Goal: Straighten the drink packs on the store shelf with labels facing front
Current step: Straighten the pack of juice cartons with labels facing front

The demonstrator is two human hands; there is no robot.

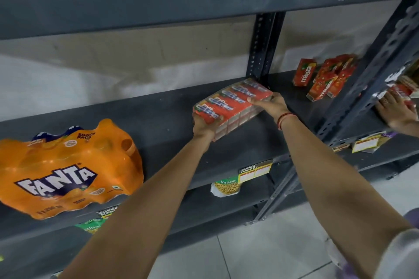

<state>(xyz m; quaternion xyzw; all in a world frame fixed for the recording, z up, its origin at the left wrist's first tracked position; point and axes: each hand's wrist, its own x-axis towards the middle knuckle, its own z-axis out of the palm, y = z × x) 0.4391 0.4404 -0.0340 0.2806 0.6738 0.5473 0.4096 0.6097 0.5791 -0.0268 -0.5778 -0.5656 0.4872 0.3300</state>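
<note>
- While both arms reached in from six o'clock, the red carton pack (232, 103) lay flat on the grey shelf (158, 124), just right of centre, its long axis running from about eight o'clock to two o'clock, askew to the shelf edge.
- The left hand (205, 125) cupped the near end at eight o'clock; the right hand (269, 104) clasped the far end at two o'clock, fingers curled over the top. Both gripped the wrap, and the left was nearer the front.
- Squaring it would likely mean swinging the far end towards the front.
- Printing on the pack was too blurred to read.
- At eight o'clock sat an orange bottle pack (68, 172) reading "FANTA" and "SNACK PACK".
- At two o'clock stood loose juice cartons (326, 79) marked "maaza".
- Another person's hand (394, 108) rested at three o'clock.
</note>
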